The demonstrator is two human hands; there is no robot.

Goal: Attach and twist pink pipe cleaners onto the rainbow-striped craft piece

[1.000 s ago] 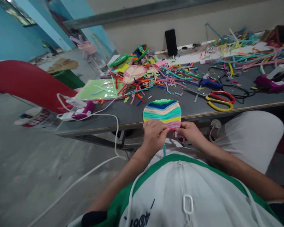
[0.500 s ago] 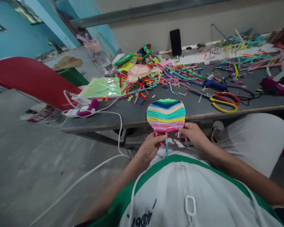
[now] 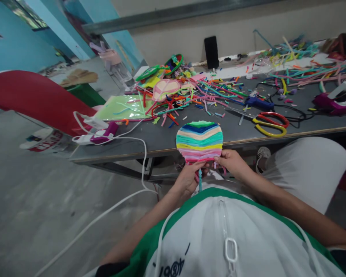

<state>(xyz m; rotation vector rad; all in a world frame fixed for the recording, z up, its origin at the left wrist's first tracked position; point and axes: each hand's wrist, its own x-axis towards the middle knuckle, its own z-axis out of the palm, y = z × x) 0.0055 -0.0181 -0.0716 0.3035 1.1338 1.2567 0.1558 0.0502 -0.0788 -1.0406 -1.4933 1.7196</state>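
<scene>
Change: left hand [image 3: 188, 179] lower beneath striped disc [image 3: 200, 139], centre frame.
Left grip: fingers pinch disc's bottom edge.
Right hand [image 3: 233, 162]: pinches disc's lower-right edge.

A round panel of striped pipe cleaners [image 3: 200, 140] is held upright over the near edge of the desk [image 3: 158, 140]. The left grip [image 3: 188, 179] pinches the panel's lower rim, with a teal stem [image 3: 200, 184] hanging beside it. The right grip [image 3: 232, 163] clasps the lower right rim. To the right on the desk lie red-and-yellow scissors [image 3: 269, 123] and a blue glue gun [image 3: 258, 102]. Pipe-cleaner offcuts [image 3: 190, 96] are strewn farther back.
</scene>
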